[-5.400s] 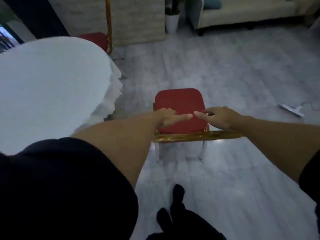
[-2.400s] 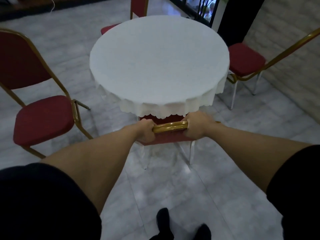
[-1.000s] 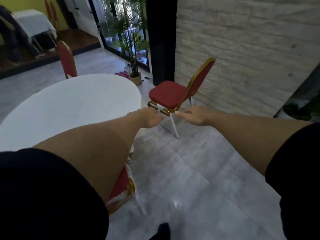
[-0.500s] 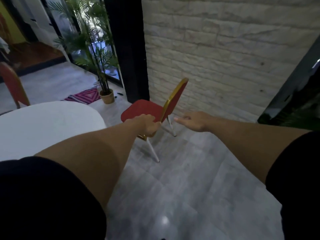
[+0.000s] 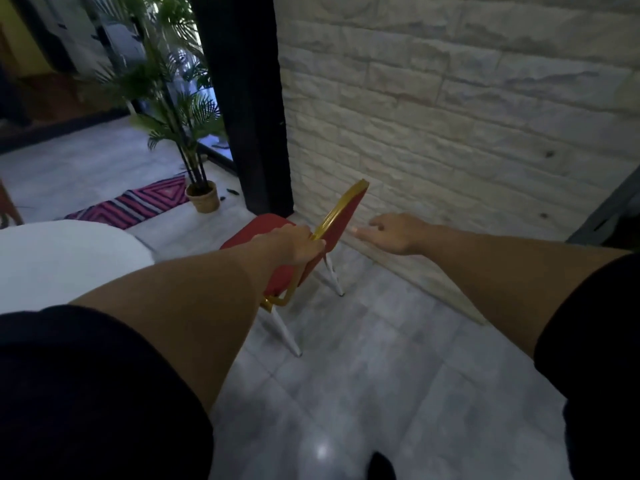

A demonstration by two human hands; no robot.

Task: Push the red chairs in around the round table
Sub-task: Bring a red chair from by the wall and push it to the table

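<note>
Left grip (image 5: pixel 294 245) now clasps the red chair (image 5: pixel 341 216); right grip (image 5: pixel 394 233) stays spread.

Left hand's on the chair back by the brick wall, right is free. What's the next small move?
Probably bring the right hand onto the chair back too: it hovers open beside the frame while only the left hand grips, and the round table lies away to the left.

L hand (image 5: pixel 294 245) now grips red chair (image 5: pixel 341 216) backrest; view closer.
</note>
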